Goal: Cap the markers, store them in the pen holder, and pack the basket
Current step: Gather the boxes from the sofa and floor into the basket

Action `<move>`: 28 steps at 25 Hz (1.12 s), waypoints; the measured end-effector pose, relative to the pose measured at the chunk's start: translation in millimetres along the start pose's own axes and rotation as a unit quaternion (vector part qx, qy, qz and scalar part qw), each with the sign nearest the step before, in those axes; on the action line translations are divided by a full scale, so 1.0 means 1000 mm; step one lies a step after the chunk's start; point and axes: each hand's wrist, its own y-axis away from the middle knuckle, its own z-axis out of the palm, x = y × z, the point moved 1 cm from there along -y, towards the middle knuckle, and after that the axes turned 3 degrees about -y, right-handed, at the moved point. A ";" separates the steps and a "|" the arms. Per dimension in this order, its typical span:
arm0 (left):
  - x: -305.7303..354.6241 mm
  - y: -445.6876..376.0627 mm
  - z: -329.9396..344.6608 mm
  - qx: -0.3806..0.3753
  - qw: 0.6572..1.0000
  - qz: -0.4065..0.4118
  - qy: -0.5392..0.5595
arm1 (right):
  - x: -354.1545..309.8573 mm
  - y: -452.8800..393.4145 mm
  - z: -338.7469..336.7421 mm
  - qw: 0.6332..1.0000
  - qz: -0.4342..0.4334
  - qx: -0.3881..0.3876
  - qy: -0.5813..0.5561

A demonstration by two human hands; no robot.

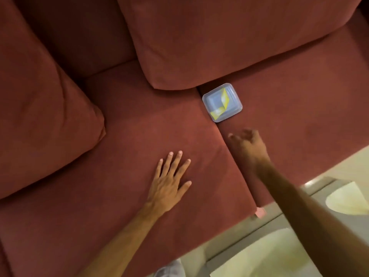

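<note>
both hands out over a red sofa, clear holder just beyond

nearest the camera, pale floor tiles show at the lower right, past the front edge of the seat, and a small pinkish tag or block sits at the sofa's front edge where the two seat cushions meet.

the left hand lies flat on the left seat cushion, palm down, fingers straight and spread, holding nothing.

the right hand reaches over the seam between the cushions. it is blurred; its fingers look loosely curled and nothing shows in them, though the blur leaves the exact pose uncertain.

just beyond the right hand, apart from it, stands the pen holder: a clear, square, bluish plastic container seen from above, on the right seat cushion right beside the seam. a yellow label or paper shows through its walls; any writing on it is too small to read. no markers can be made out inside.

farther back, a large back cushion overhangs the seat close behind the holder, and a second loose cushion leans at the left.
</note>
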 end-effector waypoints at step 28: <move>0.291 0.079 0.000 -0.394 0.868 0.059 0.297 | 0.353 0.282 -0.196 0.957 -0.135 0.239 0.098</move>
